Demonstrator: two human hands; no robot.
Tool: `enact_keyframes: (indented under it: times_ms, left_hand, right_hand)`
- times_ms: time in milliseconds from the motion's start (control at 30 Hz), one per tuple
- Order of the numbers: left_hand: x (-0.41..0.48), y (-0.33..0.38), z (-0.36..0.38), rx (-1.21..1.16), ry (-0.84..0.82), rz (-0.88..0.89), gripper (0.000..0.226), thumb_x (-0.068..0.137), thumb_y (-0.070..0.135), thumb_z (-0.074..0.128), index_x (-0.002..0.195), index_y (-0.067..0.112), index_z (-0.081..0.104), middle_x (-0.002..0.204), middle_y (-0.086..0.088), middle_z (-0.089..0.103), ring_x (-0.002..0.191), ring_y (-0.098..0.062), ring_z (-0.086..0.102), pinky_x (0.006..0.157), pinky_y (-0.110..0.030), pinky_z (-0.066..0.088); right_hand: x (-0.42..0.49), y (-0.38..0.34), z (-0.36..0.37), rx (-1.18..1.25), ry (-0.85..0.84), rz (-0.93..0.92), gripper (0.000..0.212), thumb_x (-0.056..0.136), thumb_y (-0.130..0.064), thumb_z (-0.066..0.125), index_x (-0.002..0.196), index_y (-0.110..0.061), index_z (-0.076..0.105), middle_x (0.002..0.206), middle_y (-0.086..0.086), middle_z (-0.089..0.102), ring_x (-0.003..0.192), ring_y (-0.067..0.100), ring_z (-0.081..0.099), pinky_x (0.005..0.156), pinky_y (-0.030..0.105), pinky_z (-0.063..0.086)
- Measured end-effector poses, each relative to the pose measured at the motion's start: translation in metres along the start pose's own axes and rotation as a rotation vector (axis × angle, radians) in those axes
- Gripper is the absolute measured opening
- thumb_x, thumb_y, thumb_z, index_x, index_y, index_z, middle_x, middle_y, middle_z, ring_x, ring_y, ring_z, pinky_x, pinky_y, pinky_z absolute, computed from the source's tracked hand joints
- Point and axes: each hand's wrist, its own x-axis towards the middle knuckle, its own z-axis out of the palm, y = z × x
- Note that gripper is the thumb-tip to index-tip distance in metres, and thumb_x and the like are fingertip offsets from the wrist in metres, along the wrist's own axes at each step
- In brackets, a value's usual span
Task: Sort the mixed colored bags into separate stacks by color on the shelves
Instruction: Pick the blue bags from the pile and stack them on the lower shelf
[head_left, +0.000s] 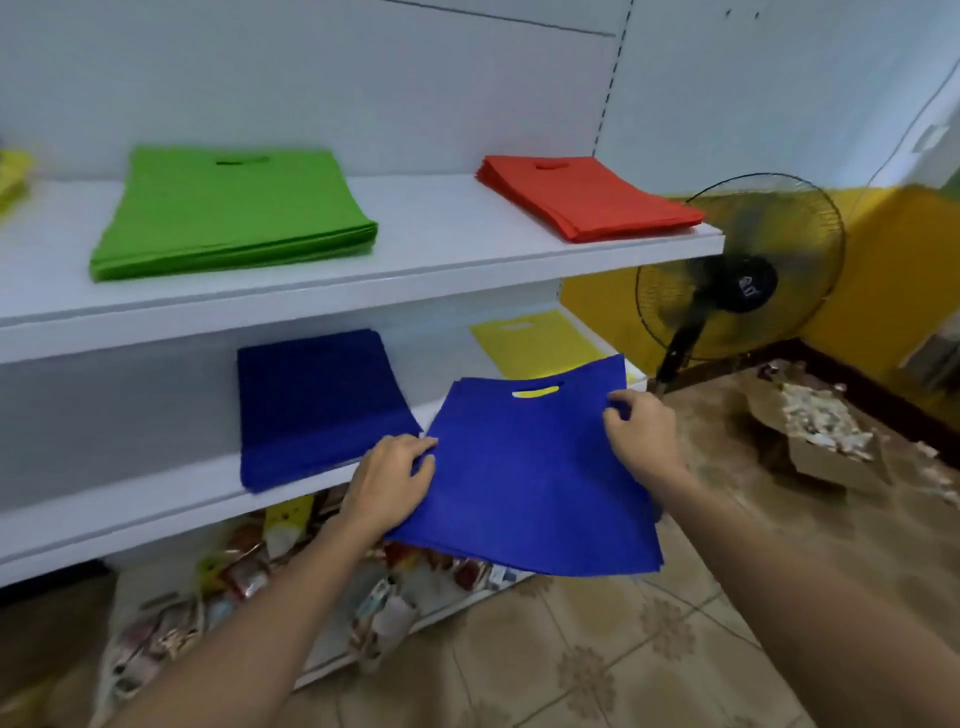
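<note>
Left hand (392, 475) grips the left edge of the blue bag bundle (530, 467); right hand (641, 431) pinches its far-right edge. The bundle is held flat, judged ready to go onto the blue stack (317, 405) just to its left. It overhangs the near edge of the lower shelf (104, 530). Green stack (234, 208) and red stack (587, 195) lie above. No writing legible; the badge on the fan (748, 283) is blurred.

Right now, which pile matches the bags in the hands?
The blue stack on the lower shelf, beside the left hand. The green stack and red stack lie on the upper shelf, the yellow stack behind the held blue bags.
</note>
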Motion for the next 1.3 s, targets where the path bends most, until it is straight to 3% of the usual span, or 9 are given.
enact_keyframes:
  times_ms: [200,333,467,600,733,967,1067,1200,1300]
  left_hand:
    - [0.010,-0.081,-0.018,0.044,0.058,-0.185,0.038,0.097,0.023,0.042,0.133,0.015,0.051,0.127,-0.003,0.057,0.115,-0.023,0.048,0.096,-0.030,0.034]
    - [0.009,-0.122,-0.027,0.079,0.086,-0.275,0.038,0.097,0.025,0.043,0.132,0.013,0.052,0.128,-0.006,0.057,0.115,-0.027,0.047,0.098,-0.033,0.034]
    - [0.011,-0.150,-0.036,0.087,0.129,-0.353,0.039,0.096,0.024,0.045,0.130,0.008,0.053,0.126,-0.013,0.058,0.115,-0.031,0.049,0.099,-0.035,0.037]
    - [0.022,-0.175,-0.037,0.100,0.166,-0.403,0.041,0.096,0.022,0.045,0.133,0.004,0.049,0.129,-0.017,0.055,0.118,-0.034,0.046,0.100,-0.034,0.033]
    - [0.034,-0.198,-0.033,0.140,0.198,-0.445,0.044,0.095,0.022,0.047,0.135,0.005,0.046,0.129,-0.018,0.054,0.117,-0.035,0.046,0.100,-0.034,0.032]
    - [0.067,-0.230,-0.020,0.196,0.254,-0.457,0.046,0.091,0.022,0.052,0.133,0.004,0.048,0.126,-0.020,0.056,0.114,-0.039,0.047,0.096,-0.040,0.038]
    - [0.077,-0.240,-0.014,0.185,0.284,-0.478,0.055,0.085,0.031,0.043,0.132,0.004,0.049,0.126,-0.020,0.056,0.114,-0.039,0.047,0.096,-0.041,0.038]
    - [0.086,-0.247,-0.001,0.263,0.200,-0.564,0.053,0.092,0.036,0.046,0.139,0.013,0.040,0.139,-0.013,0.043,0.125,-0.035,0.036,0.103,-0.038,0.032]
    - [0.087,-0.248,0.006,0.291,0.199,-0.630,0.053,0.092,0.036,0.050,0.139,0.016,0.039,0.140,-0.015,0.036,0.125,-0.035,0.034,0.103,-0.039,0.032]
  right_hand:
    - [0.037,-0.056,0.082,0.046,-0.180,-0.127,0.041,0.095,-0.014,0.047,0.134,-0.004,0.047,0.137,0.013,0.047,0.114,0.028,0.053,0.091,0.033,0.043]
    - [0.045,-0.089,0.132,0.103,-0.268,-0.151,0.045,0.090,-0.012,0.048,0.135,-0.007,0.046,0.135,0.013,0.048,0.086,0.027,0.058,0.072,0.034,0.048]
    - [0.057,-0.118,0.167,0.082,-0.343,-0.218,0.052,0.083,-0.009,0.050,0.135,-0.008,0.046,0.135,0.013,0.046,0.112,0.033,0.053,0.096,0.044,0.045]
    - [0.078,-0.143,0.203,0.067,-0.388,-0.291,0.058,0.081,-0.007,0.051,0.138,-0.008,0.042,0.134,0.014,0.042,0.103,0.037,0.057,0.089,0.044,0.049]
    - [0.100,-0.155,0.242,0.030,-0.414,-0.351,0.060,0.082,-0.008,0.052,0.140,-0.010,0.038,0.134,0.013,0.041,0.113,0.031,0.051,0.096,0.041,0.045]
    - [0.132,-0.160,0.302,0.057,-0.452,-0.389,0.062,0.082,-0.004,0.050,0.142,-0.011,0.034,0.134,0.011,0.037,0.114,0.030,0.049,0.095,0.042,0.047]
    - [0.147,-0.159,0.318,0.103,-0.470,-0.412,0.063,0.082,-0.003,0.050,0.143,-0.009,0.032,0.135,0.011,0.036,0.115,0.031,0.046,0.097,0.043,0.045]
    - [0.158,-0.154,0.339,-0.088,-0.564,-0.398,0.068,0.087,-0.008,0.050,0.148,-0.012,0.019,0.142,0.016,0.029,0.128,0.035,0.034,0.104,0.045,0.038]
    - [0.154,-0.146,0.345,-0.213,-0.575,-0.358,0.056,0.094,-0.019,0.043,0.146,-0.014,0.021,0.142,0.019,0.030,0.129,0.036,0.030,0.103,0.044,0.033]
